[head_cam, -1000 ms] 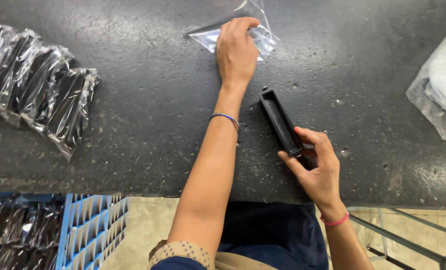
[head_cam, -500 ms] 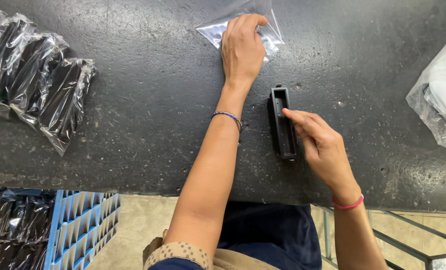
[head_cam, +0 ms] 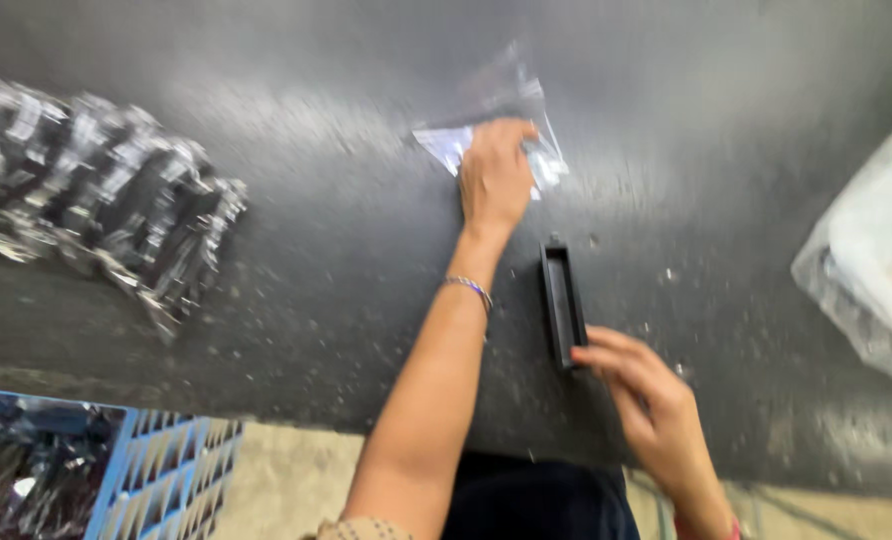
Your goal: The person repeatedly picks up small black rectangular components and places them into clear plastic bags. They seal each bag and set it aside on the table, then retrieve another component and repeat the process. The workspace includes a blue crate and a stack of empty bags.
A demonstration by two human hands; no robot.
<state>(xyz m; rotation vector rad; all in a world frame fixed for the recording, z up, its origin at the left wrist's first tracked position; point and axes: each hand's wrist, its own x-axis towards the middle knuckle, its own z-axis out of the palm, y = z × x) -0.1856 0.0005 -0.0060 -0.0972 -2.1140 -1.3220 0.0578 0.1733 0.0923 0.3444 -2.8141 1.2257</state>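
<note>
Black plastic part point(head_cam: 562, 302) lies flat on the dark table point(head_cam: 316, 250), just ahead of my right hand point(head_cam: 648, 408) — my fingertips rest against its near end, not closed around it. My left hand point(head_cam: 494, 180) presses flat on the clear bag point(head_cam: 491, 128), farther up the table. To my mind, pinning the bag firmly and nudging the part straight, lengthwise, matters most — this view is blurred.

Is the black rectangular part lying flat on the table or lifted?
Lying flat: the black rectangular part rests on the table, right hand fingertips touching its near end.
</note>
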